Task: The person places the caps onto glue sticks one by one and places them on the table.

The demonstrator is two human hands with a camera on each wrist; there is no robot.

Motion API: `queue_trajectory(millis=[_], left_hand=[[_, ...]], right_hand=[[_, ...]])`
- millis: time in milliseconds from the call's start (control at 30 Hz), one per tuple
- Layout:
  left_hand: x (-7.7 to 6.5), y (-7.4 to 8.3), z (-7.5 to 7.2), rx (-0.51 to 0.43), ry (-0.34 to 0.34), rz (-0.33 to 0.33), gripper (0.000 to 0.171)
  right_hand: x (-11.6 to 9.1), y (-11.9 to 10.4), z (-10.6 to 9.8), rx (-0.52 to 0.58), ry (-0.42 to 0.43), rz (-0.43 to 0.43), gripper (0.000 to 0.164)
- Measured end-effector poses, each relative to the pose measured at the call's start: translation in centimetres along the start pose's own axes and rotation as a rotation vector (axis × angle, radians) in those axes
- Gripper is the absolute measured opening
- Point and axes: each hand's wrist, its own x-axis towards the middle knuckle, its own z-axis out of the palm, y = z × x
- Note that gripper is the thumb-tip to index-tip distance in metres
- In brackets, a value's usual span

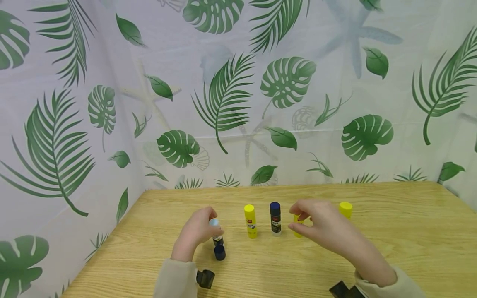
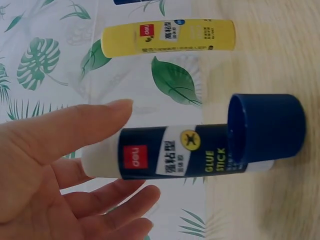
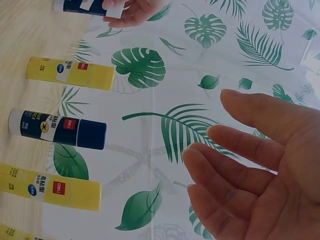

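My left hand (image 1: 196, 228) holds the white top end of an uncapped dark blue glue stick (image 2: 145, 153), thumb on one side and fingers curled behind it. The stick stands upright on the table. Just in front of it, a loose dark blue cap (image 2: 272, 127) rests with its hollow end up. My right hand (image 1: 322, 225) hovers with bent, spread fingers and nothing in its grasp. Behind its fingertips in the head view, a yellow glue stick (image 1: 298, 231) is partly hidden; the right wrist view shows a gap between them.
Between the hands stand a yellow glue stick (image 1: 251, 222) and a capped dark blue one (image 1: 275, 219). Another yellow glue stick (image 1: 345, 209) shows behind the right hand. The wooden table (image 1: 410, 231) ends at a leaf-patterned cloth (image 1: 238, 165) at the back and left.
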Motion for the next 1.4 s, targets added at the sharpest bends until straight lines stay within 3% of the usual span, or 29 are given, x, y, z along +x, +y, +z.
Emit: queue_trajectory(millis=[567,1000,1167,1400], left_hand=[[0.5,-1.1,1.2,-0.016,-0.07,-0.041,0.031],[0.4,-1.1,1.3,0.005,-0.068,-0.019,0.028],[0.3,-1.1,1.0,-0.003,-0.057,-0.002,0.027],[0.0,-0.9,0.2,-0.016,0.011,0.011,0.025]], right_hand=[[0.1,-0.2,0.0,0.011,-0.03,0.035,0.021],[0.0,-0.2,0.1,0.014,-0.027,0.023,0.021],[0.0,-0.2,0.1,0.016,-0.029,0.029,0.021],[0.1,-0.2,0.1,0.024,-0.042,0.032,0.02]])
